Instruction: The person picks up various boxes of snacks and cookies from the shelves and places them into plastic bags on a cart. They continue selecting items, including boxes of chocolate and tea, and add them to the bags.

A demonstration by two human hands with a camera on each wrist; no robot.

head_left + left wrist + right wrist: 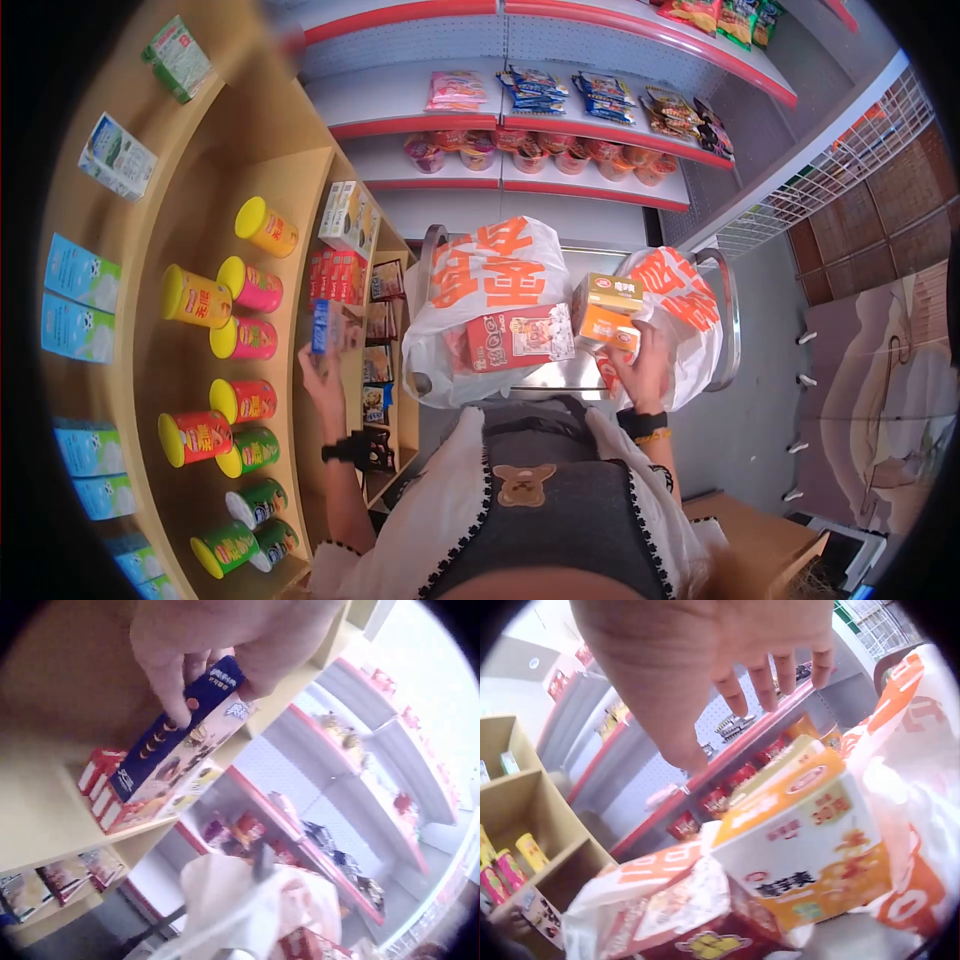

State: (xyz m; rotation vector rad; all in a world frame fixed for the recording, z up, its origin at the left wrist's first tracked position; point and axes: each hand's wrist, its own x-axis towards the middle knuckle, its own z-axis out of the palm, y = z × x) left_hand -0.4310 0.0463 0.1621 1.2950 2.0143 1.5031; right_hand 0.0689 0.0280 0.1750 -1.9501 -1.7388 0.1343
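Note:
My left hand grips a dark blue and pink snack box from above, fingers on one side and thumb on the other. Red boxes stand on the wooden shelf right beside its lower end. Over the right shopping bag, my right hand is spread with nothing between its fingers. Below that hand sits an orange and white box, and a brown-topped box lies against it. A red snack box rests in the mouth of the left shopping bag.
Both bags stand on a metal cart. On the left, the wooden shelf unit holds several canisters and milk cartons. Red-edged store shelves with packets and cups are ahead; a white wire rack is at right.

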